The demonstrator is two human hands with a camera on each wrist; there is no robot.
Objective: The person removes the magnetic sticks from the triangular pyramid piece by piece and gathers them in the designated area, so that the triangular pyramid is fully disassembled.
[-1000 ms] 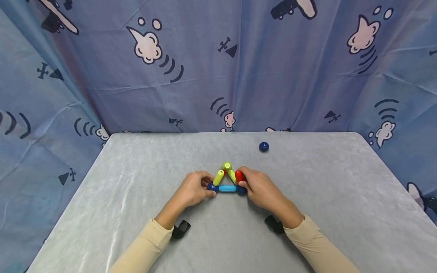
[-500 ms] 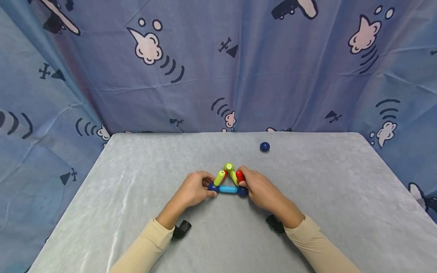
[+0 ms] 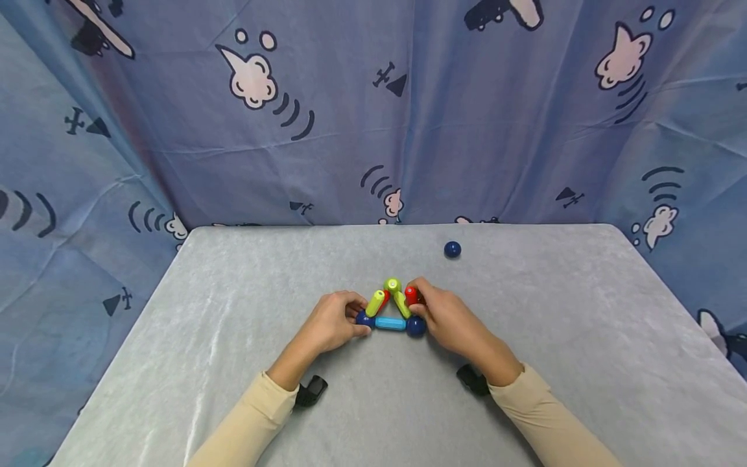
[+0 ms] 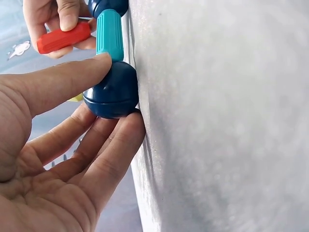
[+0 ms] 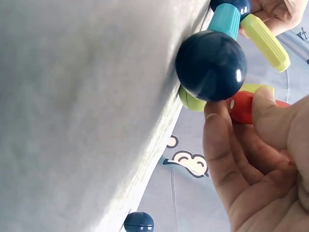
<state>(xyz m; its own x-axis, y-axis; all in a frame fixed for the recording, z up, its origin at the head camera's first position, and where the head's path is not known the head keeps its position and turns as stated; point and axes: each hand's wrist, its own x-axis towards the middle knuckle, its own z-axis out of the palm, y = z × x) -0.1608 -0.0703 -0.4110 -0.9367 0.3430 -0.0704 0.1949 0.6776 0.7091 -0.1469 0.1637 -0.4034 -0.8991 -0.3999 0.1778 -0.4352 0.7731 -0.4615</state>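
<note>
A small frame of magnetic rods and balls stands on the table. My left hand (image 3: 329, 322) grips its left navy ball (image 4: 113, 89) between thumb and fingers. A light-blue rod (image 3: 390, 323) joins that ball to the right navy ball (image 5: 211, 65). My right hand (image 3: 449, 321) pinches a red rod (image 3: 411, 296) between thumb and fingers, its metal-tipped end close beside the right ball. Yellow-green rods (image 3: 375, 303) rise from the frame's left and right sides. Behind them is a lime-green ball (image 3: 393, 283), with another red rod (image 3: 386, 297) partly hidden.
A loose navy ball (image 3: 452, 250) lies near the table's back edge, right of the frame. The table (image 3: 268, 259) has a pale grey cover. A blue patterned curtain (image 3: 338, 130) hangs behind and at both sides.
My right hand has lifted slightly with the red rod, and more of the right navy ball shows below it. The left hand keeps its grip on the left navy ball.
</note>
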